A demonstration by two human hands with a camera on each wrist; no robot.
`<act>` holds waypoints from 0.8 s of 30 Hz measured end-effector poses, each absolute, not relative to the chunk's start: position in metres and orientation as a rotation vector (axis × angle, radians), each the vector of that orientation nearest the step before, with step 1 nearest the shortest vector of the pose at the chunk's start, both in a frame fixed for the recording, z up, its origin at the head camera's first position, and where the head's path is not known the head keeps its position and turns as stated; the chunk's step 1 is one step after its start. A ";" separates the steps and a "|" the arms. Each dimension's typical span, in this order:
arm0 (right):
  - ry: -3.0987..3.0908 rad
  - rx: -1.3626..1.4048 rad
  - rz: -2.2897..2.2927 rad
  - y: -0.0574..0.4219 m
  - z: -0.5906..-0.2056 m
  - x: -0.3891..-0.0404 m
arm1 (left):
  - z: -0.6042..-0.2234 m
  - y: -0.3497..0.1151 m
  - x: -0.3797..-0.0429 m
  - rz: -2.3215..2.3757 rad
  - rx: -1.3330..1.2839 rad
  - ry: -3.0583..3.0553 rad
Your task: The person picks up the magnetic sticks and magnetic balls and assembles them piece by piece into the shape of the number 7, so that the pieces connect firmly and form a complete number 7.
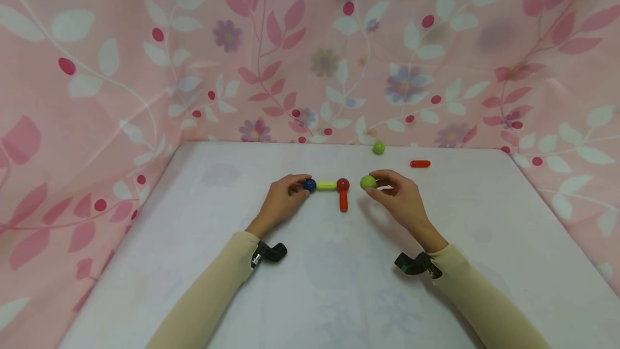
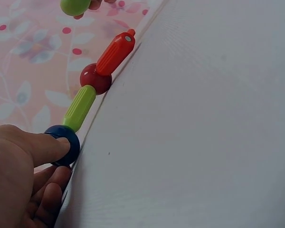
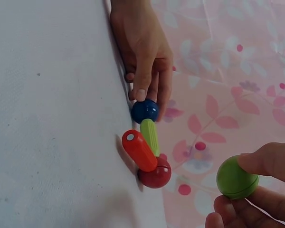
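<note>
With thumb and fingers my left hand (image 1: pixel 283 198) pinches a dark blue ball (image 1: pixel 310 185). A yellow-green rod (image 1: pixel 326 185) joins that ball to a red ball (image 1: pixel 343 184), and a red rod (image 1: pixel 343 201) sticks out from the red ball toward me. In the left wrist view the red rod (image 2: pixel 116 53) shows a pale round spot near its tip. My right hand (image 1: pixel 399 198) pinches a green ball (image 1: pixel 367 182) between thumb and fingers, a short gap to the right of the red ball. A seam line runs round the green ball (image 3: pixel 237 178) in the right wrist view.
Farther back on the white table (image 1: pixel 300 284) lies a second green ball (image 1: pixel 379 147), close to the far edge. To its right is a loose red rod (image 1: pixel 420 163). A pink floral cloth (image 1: pixel 324 63) hangs behind the table and along its sides.
</note>
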State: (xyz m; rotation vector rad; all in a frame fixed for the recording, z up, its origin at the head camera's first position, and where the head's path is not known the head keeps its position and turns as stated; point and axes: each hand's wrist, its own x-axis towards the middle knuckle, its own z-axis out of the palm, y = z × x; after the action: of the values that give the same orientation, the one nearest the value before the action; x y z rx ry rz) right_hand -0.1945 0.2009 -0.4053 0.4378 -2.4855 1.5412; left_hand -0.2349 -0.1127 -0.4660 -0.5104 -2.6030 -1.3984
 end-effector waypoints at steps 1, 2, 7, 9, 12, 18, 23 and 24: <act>-2.490 0.439 1.539 0.201 -0.406 -0.194 | -0.466 -0.113 -0.235 -1.400 -0.509 -2.606; -2.495 0.439 1.536 0.201 -0.406 -0.193 | -0.466 -0.113 -0.235 -1.401 -0.507 -2.610; -2.528 0.444 1.529 0.199 -0.410 -0.191 | -0.467 -0.113 -0.236 -1.405 -0.511 -2.614; -2.536 0.443 1.533 0.197 -0.412 -0.190 | -0.467 -0.113 -0.235 -1.407 -0.515 -2.613; -2.535 0.442 1.532 0.196 -0.414 -0.189 | -0.466 -0.113 -0.235 -1.407 -0.514 -2.614; -2.541 0.434 1.531 0.194 -0.416 -0.187 | -0.464 -0.113 -0.233 -1.405 -0.506 -2.624; -2.580 0.402 1.540 0.192 -0.416 -0.182 | -0.465 -0.113 -0.234 -1.411 -0.518 -2.617; -2.582 0.399 1.544 0.192 -0.417 -0.181 | -0.465 -0.112 -0.234 -1.411 -0.521 -2.616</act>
State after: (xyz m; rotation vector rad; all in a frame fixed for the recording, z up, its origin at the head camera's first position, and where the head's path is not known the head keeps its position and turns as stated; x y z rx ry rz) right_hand -0.1812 0.1921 -0.4171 0.3989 -2.5817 1.5442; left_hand -0.2341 -0.1125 -0.4648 -0.5206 -2.6162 -1.4111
